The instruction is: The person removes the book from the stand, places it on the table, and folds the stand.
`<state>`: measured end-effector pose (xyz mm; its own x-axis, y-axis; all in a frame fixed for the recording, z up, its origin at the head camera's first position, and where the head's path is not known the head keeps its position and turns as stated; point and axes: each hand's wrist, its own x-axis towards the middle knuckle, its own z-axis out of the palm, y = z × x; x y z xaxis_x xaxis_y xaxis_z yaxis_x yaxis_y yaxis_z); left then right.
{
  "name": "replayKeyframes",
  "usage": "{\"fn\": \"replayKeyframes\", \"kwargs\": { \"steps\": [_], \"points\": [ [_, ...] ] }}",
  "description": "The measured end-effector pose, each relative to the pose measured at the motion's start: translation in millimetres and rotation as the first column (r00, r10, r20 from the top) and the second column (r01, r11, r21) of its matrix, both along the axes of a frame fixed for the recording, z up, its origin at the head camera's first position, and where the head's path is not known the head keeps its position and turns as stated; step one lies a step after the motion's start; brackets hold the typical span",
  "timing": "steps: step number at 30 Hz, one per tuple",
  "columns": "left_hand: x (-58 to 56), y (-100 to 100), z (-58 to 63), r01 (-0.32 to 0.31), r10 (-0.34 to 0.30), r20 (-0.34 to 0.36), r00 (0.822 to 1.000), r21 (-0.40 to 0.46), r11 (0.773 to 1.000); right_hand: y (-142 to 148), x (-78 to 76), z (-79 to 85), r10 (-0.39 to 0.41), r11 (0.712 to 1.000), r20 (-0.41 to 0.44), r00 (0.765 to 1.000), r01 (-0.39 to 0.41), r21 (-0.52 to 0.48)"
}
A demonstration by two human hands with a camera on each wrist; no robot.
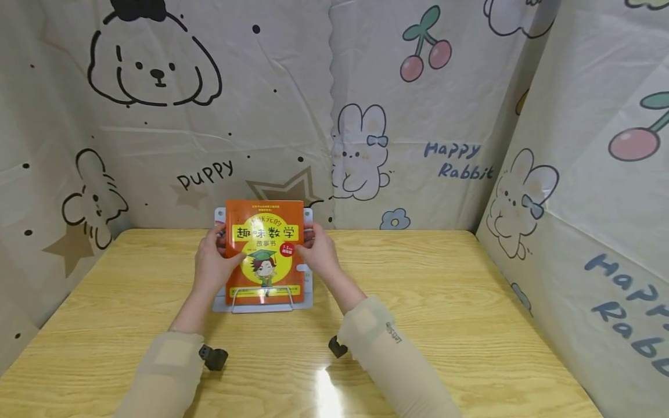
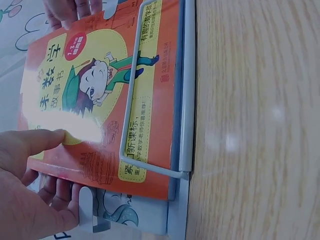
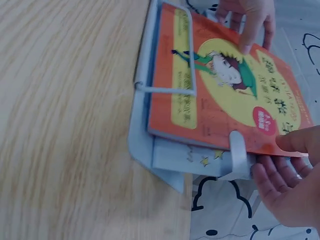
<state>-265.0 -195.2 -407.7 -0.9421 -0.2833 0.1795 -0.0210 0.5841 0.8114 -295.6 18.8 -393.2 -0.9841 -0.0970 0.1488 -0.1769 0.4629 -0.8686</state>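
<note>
An orange book (image 1: 266, 244) with a cartoon figure in a green cap stands upright, leaning on a pale book stand (image 1: 219, 303). A white wire bracket (image 2: 131, 95) crosses the lower part of its cover. At the book's left edge, my left hand (image 1: 214, 261) grips it, thumb on the cover and fingers behind. On the opposite edge my right hand (image 1: 320, 255) holds it likewise. Below the right fingers, a pale side clip (image 3: 239, 152) reaches past the cover's edge; a matching clip (image 2: 87, 206) sits near the left fingers.
The stand rests on a light wood table (image 1: 418, 290), near its back edge. Behind and at the sides hangs a printed cloth (image 1: 292, 75) with rabbits, cherries and a puppy. Small black devices (image 1: 214, 357) show at both wrists.
</note>
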Motion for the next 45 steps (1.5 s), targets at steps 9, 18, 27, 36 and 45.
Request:
{"fn": "replayKeyframes", "kwargs": {
  "steps": [9, 18, 27, 36, 45],
  "points": [
    [-1.2, -5, -2.9, 0.001, 0.000, -0.035, 0.999, 0.011, 1.000, 1, -2.8, -5.2, -0.022, 1.000, -0.062, 0.998, 0.022, -0.009],
    [-1.2, -5, 2.9, 0.010, -0.007, -0.074, 0.997, 0.040, 0.999, 1, -5.9, -0.9, -0.034, 0.999, -0.122, 0.992, 0.033, -0.003],
    [-4.5, -6, 6.1, 0.006, -0.003, -0.103, 0.995, 0.032, 0.999, 0, -8.7, -0.2, -0.059, 0.996, -0.110, 0.992, 0.052, -0.071],
    [-7.7, -3, 10.7, -0.002, 0.006, -0.145, 0.989, 0.029, 1.000, -2, -12.1, 2.4, -0.079, 0.991, -0.103, 0.992, 0.067, -0.115],
    [-12.4, -5, 16.4, -0.019, 0.018, -0.191, 0.981, 0.000, 1.000, -3, -14.4, 8.0, -0.073, 0.989, -0.126, 0.989, 0.056, -0.134]
  ]
}}
